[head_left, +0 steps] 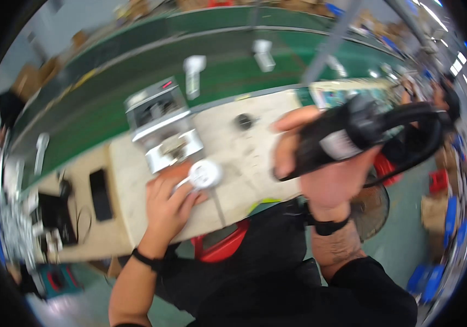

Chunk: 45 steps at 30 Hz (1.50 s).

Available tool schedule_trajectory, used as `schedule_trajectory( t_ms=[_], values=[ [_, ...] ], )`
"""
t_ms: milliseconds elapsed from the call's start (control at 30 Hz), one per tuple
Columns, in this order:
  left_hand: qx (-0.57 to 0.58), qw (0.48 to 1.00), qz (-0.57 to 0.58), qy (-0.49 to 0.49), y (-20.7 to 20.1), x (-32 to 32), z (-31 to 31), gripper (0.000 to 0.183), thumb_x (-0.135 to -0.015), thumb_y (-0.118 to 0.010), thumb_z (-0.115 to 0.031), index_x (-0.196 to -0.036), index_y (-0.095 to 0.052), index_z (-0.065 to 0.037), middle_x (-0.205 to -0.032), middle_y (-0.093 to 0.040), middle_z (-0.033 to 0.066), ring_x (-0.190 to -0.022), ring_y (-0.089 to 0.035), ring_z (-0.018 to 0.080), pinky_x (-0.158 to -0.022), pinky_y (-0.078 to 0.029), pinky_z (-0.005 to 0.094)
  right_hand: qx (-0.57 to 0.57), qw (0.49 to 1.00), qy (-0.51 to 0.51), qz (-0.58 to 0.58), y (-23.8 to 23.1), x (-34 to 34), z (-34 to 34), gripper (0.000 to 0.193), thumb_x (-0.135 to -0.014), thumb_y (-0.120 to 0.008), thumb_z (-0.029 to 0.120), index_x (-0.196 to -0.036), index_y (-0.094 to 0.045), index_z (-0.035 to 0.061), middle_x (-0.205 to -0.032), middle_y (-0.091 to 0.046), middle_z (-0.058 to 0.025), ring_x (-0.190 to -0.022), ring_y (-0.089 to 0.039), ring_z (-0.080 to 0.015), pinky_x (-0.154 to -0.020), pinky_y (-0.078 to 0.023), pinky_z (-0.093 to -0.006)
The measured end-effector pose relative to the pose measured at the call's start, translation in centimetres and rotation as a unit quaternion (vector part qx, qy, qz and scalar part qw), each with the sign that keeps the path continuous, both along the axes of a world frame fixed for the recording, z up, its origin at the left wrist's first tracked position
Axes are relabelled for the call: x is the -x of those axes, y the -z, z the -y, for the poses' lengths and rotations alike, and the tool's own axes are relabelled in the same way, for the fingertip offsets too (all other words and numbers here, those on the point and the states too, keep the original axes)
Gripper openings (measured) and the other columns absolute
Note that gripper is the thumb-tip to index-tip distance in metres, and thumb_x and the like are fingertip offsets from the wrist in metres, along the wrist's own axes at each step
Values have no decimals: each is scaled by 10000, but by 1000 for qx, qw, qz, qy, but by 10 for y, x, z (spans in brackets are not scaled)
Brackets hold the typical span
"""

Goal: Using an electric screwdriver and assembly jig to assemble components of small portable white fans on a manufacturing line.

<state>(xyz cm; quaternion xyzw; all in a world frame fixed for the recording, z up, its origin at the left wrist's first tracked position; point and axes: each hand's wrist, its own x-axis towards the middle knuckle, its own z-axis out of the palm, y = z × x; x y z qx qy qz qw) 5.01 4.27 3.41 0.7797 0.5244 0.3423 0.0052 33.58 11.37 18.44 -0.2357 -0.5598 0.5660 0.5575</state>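
Note:
My left hand (169,203) grips a small white device (206,174) with a round, flat head. The head lies face up over the bench, with dark spots or holes on its face. Raised over the right side of the bench, my right hand (329,174) is wrapped round a thick black cylindrical tool (326,144) with a pale label. A heavy black cord (427,128) loops from the tool's far end. Motion blur hides the tool's tip and exact kind. Just beyond my left hand stands a silver metal box (157,111) with a red display and a bright metal tray (174,151) before it.
A green conveyor (225,71) runs behind the bench (250,158), carrying several white devices (192,73). A small dark round part (243,121) sits on the bench. To the left lies a black phone (101,194). A red stool (222,242) stands below the bench edge.

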Motion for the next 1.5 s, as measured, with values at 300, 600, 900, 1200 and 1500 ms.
schedule_trajectory(
  t_ms=[300,600,900,1200,1500],
  values=[
    [49,998,14,-46,23,40,13,386,-897,-814,-184,-1280,-810,-231,-1198,-702,51,-1045,-611,298,-924,-465,444,-53,985,-79,-142,51,115,-38,997,-961,-375,919,-1299,-508,-9,-764,-599,-138,-639,-555,-238,-648,-476,-412],
    [89,992,84,-24,25,53,9,438,-870,-824,-189,-1296,-760,-106,-1150,-758,50,-1071,-635,292,-950,-481,429,-34,993,-97,-60,91,214,-65,1164,-769,-313,1095,-1156,-538,20,-708,-580,-100,-604,-560,-189,-615,-486,-351],
    [88,992,75,-48,27,53,6,465,-882,-817,-256,-1302,-726,-76,-1294,-686,98,-1101,-615,317,-978,-460,448,-11,994,-97,-51,110,219,-70,1141,-845,-255,1052,-1180,-550,2,-688,-586,-93,-584,-566,-187,-591,-488,-334],
    [65,994,73,-53,31,48,3,392,-868,-842,-251,-1208,-744,-83,-1225,-679,91,-1080,-614,312,-943,-459,463,-5,998,-36,-53,93,191,-54,1166,-905,-185,1013,-1201,-581,-42,-639,-597,-104,-550,-559,-177,-550,-480,-311],
    [86,992,71,-59,33,42,3,388,-876,-803,-230,-1209,-731,-46,-1216,-673,114,-1071,-607,351,-952,-466,460,9,998,-43,-34,107,176,-50,1129,-926,-164,994,-1208,-582,-15,-666,-623,-90,-587,-584,-160,-575,-488,-295]
  ],
)
